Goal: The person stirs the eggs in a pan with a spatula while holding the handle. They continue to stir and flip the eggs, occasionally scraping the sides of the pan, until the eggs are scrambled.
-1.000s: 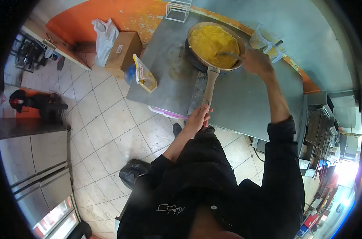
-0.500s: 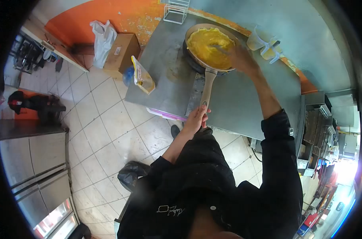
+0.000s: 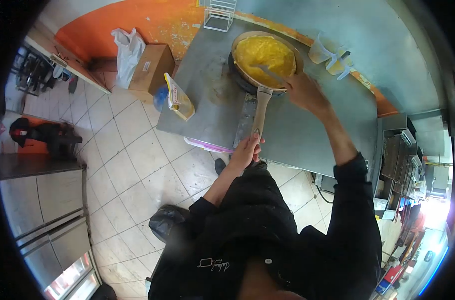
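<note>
A frying pan (image 3: pixel 239 71) with a beige handle stands on a dark round burner on the metal counter. Yellow, egg-like mixture (image 3: pixel 260 50) covers the pan's bottom, its surface uneven. My left hand (image 3: pixel 247 151) is closed around the end of the pan's handle, near the counter's front edge. At the pan's right rim, my right hand (image 3: pixel 307 94) grips a grey spatula-like utensil (image 3: pixel 271 73). The tip of this utensil rests in the mixture; its exact shape is partly blurred.
An opened food bag (image 3: pixel 180 100) stands on the counter (image 3: pixel 202 107) at the left. Two clear measuring jugs (image 3: pixel 321 50) hang by the wall at the right. A white wire rack (image 3: pixel 219 16) is at the back. A cardboard box (image 3: pixel 151 67) and white plastic bag (image 3: pixel 129 55) sit beyond the counter.
My right hand has moved slightly down toward me, drawing the utensil's tip down and left through the mixture. My left hand stays on the pan's handle.
</note>
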A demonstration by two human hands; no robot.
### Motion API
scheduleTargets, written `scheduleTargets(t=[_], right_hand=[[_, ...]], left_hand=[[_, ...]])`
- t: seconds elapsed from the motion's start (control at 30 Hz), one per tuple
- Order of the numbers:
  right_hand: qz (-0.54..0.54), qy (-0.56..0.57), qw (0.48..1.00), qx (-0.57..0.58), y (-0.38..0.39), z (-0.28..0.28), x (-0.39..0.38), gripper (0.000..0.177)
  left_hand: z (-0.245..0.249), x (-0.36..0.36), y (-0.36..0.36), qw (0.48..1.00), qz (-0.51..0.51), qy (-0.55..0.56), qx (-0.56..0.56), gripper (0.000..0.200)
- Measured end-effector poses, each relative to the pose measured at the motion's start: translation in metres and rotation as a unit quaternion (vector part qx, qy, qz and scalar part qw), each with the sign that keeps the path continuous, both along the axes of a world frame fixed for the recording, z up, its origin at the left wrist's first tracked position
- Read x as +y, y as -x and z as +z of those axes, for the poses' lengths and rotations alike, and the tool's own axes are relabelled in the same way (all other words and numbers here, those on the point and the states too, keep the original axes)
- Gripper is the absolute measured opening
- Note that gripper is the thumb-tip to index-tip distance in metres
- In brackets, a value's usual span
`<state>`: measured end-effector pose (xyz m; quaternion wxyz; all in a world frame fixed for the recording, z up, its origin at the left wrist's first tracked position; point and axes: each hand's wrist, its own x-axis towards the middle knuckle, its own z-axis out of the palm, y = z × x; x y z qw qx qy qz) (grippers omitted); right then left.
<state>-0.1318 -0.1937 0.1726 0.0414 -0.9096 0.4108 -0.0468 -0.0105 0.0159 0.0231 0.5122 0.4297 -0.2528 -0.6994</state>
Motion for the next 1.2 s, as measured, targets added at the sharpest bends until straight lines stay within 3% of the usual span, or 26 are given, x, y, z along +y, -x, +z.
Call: scheduleTargets(t=[0.1, 0.3, 0.43, 0.53, 0.73, 0.8, 0.93, 1.03, 1.2], right_hand=[[-0.040, 0.007, 0.996, 0.083, 0.011, 0.041, 0.023, 0.016], [-0.068, 0.015, 0.992, 0.103, -0.011, -0.005, 0.003, 0.015], [-0.043, -0.025, 0.998, 0.045, 0.001, 0.011, 0.040, 0.018], [-0.064, -0.012, 0.991, 0.116, 0.013, 0.027, 0.040, 0.021], [-0.155, -0.002, 0.988, 0.018, -0.006, -0.020, 0.003, 0.018], [-0.087, -0.011, 0.996, -0.036, -0.001, -0.019, 0.021, 0.017], [-0.081, 0.009, 0.996, -0.025, 0.020, 0.012, 0.035, 0.017], [-0.148, 0.013, 0.988, 0.032, 0.021, -0.002, 0.007, 0.015], [-0.051, -0.011, 0.996, -0.072, 0.009, -0.009, 0.025, 0.016]], left_hand=[[-0.004, 0.001, 0.001, 1.000, 0.006, 0.002, -0.004, 0.053], [-0.005, 0.000, 0.006, 1.000, 0.017, 0.002, 0.009, 0.051], [-0.006, 0.000, 0.000, 1.000, -0.001, 0.015, 0.001, 0.050], [-0.007, 0.001, 0.003, 1.000, 0.010, 0.018, -0.019, 0.051], [-0.005, -0.001, 0.006, 1.000, 0.015, 0.016, 0.004, 0.052], [-0.006, -0.001, 0.003, 1.000, 0.003, 0.011, 0.009, 0.053], [-0.007, 0.001, 0.002, 1.000, 0.002, 0.018, 0.002, 0.053], [-0.005, -0.001, 0.008, 0.999, 0.017, 0.027, 0.010, 0.048], [0.003, 0.000, 0.004, 1.000, 0.017, 0.006, 0.005, 0.049]])
